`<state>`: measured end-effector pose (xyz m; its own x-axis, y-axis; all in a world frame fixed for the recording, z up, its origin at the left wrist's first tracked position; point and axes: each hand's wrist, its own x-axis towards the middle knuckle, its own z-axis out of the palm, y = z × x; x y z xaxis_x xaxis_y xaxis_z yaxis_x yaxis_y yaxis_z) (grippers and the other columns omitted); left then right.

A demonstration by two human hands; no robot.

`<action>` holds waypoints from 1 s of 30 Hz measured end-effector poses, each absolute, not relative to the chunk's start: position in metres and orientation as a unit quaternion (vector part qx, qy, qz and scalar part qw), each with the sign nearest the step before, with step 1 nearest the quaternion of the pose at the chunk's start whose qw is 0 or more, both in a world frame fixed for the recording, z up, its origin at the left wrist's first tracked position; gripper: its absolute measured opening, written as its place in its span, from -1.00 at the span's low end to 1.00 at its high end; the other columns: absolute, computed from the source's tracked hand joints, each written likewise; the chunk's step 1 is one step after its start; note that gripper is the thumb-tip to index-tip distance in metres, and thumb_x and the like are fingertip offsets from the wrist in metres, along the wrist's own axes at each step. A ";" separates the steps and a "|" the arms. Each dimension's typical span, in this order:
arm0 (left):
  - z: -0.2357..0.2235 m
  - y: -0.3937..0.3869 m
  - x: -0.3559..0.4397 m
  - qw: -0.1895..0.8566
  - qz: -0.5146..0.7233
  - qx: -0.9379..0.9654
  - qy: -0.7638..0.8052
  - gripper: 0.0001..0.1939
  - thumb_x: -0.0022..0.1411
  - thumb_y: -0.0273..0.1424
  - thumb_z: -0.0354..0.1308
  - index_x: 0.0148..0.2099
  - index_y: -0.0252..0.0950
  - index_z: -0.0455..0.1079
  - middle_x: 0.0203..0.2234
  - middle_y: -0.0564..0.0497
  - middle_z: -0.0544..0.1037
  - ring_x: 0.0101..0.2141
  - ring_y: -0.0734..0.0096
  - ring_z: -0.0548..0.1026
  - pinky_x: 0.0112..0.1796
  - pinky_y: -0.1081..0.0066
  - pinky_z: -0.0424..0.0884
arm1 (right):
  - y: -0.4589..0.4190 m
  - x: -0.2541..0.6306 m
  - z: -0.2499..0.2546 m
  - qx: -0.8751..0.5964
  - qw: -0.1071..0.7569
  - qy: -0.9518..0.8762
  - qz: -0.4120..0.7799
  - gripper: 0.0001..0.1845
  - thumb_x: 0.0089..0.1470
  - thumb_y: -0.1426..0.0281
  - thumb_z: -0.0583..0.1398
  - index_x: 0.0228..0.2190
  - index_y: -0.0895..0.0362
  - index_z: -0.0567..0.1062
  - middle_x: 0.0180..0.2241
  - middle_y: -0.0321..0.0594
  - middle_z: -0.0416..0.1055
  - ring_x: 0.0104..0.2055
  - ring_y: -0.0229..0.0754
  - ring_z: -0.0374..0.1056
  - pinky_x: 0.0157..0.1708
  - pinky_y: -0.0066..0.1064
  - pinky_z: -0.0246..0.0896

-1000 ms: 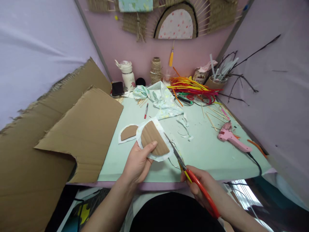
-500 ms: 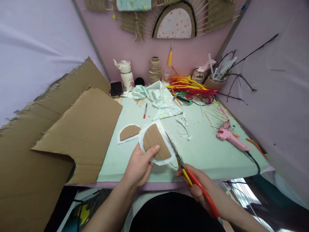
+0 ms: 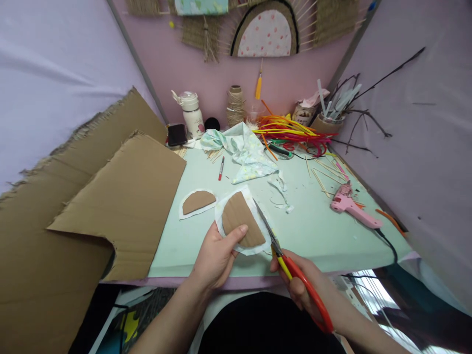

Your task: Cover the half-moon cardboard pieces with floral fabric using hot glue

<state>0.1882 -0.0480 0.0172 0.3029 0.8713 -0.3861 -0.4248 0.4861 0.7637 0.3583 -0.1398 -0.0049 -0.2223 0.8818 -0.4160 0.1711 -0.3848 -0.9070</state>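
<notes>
"Cardboard half-circle: where does it lie?"

"On white cloth in the left hand, just left of the scissors, its long straight edge slanting nearly alongside the blades."

"And the grips?"

"The left hand pinches both, thumb on top; the right hand grasps the handles. Whether the 2 blades are parted is unclear."

Metal scissor blades, held cardboard — matt

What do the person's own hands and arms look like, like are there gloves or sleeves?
The left hand and right hand are ungloved, with no watch or bracelet visible. The left forearm and right forearm show no sleeves. Plain black clothing appears between them.
</notes>
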 end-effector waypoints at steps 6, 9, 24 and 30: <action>0.016 -0.047 0.189 0.764 0.437 0.250 0.404 -0.38 0.07 -0.38 0.30 0.18 -0.17 0.26 -0.09 -0.07 0.56 -0.11 0.21 0.52 -0.08 0.27 0.44 | -0.140 0.355 -0.015 -0.572 0.306 -0.430 0.629 -0.42 -0.09 -0.18 0.08 -0.36 0.09 0.27 -0.66 -0.50 0.06 -0.73 -0.44 -0.10 -0.76 -0.57 -0.20; 0.016 -0.046 0.188 0.766 0.444 0.226 0.407 -0.48 0.15 -0.33 0.23 0.17 -0.16 0.28 -0.06 -0.05 0.55 -0.12 0.26 0.53 -0.07 0.27 0.43 | -0.139 0.352 -0.013 -0.590 0.304 -0.408 0.627 -0.42 -0.12 -0.19 0.08 -0.42 0.09 0.26 -0.71 -0.54 -0.02 -0.74 -0.45 -0.14 -0.77 -0.58 -0.23; 0.017 -0.049 0.187 0.785 0.413 0.233 0.399 -0.52 0.20 -0.33 0.18 0.17 -0.20 0.28 -0.07 -0.07 0.56 -0.07 0.23 0.50 -0.06 0.27 0.43 | -0.142 0.355 -0.009 -0.516 0.337 -0.470 0.631 -0.20 -0.19 -0.36 -0.02 -0.24 0.08 0.23 -0.63 -0.48 0.09 -0.66 -0.40 -0.07 -0.71 -0.55 -0.18; 0.013 -0.050 0.187 0.790 0.405 0.232 0.397 -0.48 0.20 -0.33 0.18 0.21 -0.21 0.23 -0.06 -0.09 0.55 -0.06 0.21 0.50 -0.07 0.26 0.43 | -0.142 0.357 -0.012 -0.526 0.333 -0.487 0.613 -0.18 -0.20 -0.38 -0.08 -0.25 0.08 0.24 -0.64 -0.49 0.07 -0.68 -0.40 -0.06 -0.71 -0.54 -0.16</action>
